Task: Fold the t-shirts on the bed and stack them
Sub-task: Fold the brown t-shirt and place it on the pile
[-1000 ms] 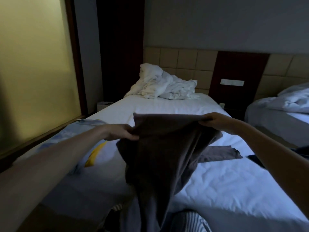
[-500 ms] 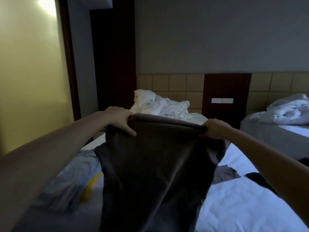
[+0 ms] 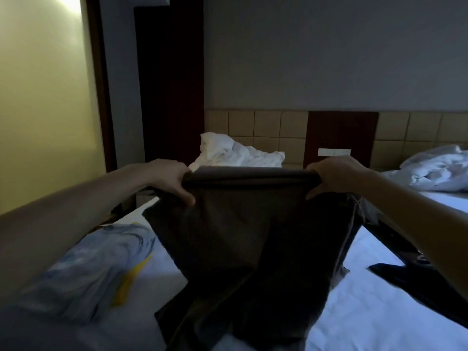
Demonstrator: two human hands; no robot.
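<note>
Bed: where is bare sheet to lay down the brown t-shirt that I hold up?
Bare sheet shows on the bed at near right, between the brown t-shirt and the dark garment. A narrow strip lies between the t-shirt and the light blue garment. Crowded: the left side, and the head under the crumpled duvet.

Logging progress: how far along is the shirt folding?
Done: nothing that shows; no folded stack in view. In hand: left hand and right hand grip the brown shirt by its top edge, held up over the bed. Left: fold it, the crumpled blue shirt and the black garment, then stack.
</note>
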